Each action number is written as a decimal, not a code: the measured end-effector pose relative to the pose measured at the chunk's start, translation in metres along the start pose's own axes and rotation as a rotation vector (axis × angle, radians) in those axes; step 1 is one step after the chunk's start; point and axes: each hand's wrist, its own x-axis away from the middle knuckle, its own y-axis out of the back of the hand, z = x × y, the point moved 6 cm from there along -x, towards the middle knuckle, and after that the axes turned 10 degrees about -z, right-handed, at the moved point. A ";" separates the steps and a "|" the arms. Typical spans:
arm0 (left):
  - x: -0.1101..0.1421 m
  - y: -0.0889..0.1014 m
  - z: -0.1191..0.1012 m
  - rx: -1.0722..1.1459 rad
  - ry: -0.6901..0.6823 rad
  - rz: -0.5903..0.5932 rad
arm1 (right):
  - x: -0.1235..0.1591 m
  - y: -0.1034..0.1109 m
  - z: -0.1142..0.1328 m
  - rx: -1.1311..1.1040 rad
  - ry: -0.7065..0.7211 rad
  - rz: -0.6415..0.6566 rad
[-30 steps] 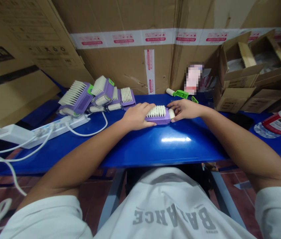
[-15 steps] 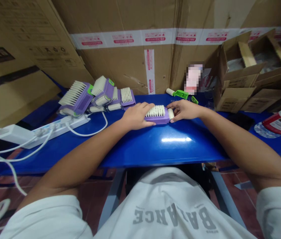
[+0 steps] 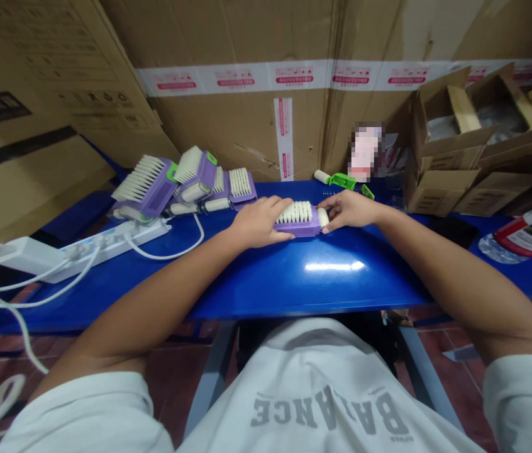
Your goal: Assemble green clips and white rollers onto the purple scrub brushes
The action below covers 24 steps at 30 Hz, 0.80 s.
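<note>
A purple brush (image 3: 298,228) with rows of cream bristles lies on the blue table in front of me, bristles upward. My left hand (image 3: 262,221) is wrapped round its left end, which the fingers hide. At the brush's right end sits a short cream roller (image 3: 323,218). My right hand (image 3: 347,211) pinches this roller between thumb and fingers, against the end of the brush. Whether the roller is fastened to the brush, I cannot tell. Behind the right hand lie a loose cream roller (image 3: 321,177), a green plastic part (image 3: 343,182) and several tiny screws.
Several purple brushes (image 3: 157,192) are heaped at the left, behind a white power strip (image 3: 115,244) with cables. Cardboard boxes (image 3: 454,141) and a large water bottle (image 3: 525,229) stand at the right. Tall cardboard (image 3: 228,126) closes off the back of the blue table (image 3: 266,286).
The view has shifted very slightly. Both hands keep the same hold on the brush and roller, with hardly any visible movement.
</note>
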 end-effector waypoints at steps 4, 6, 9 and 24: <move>0.000 0.000 0.001 0.005 0.003 0.009 | 0.001 0.000 -0.002 0.018 0.002 0.025; 0.000 0.000 0.001 0.009 0.007 0.013 | 0.001 0.001 -0.002 0.035 0.000 0.032; 0.000 0.001 0.002 0.015 0.009 0.015 | 0.002 0.001 -0.002 0.065 0.000 0.024; -0.001 0.001 0.002 0.003 -0.015 0.004 | 0.001 0.000 0.002 0.164 -0.017 -0.055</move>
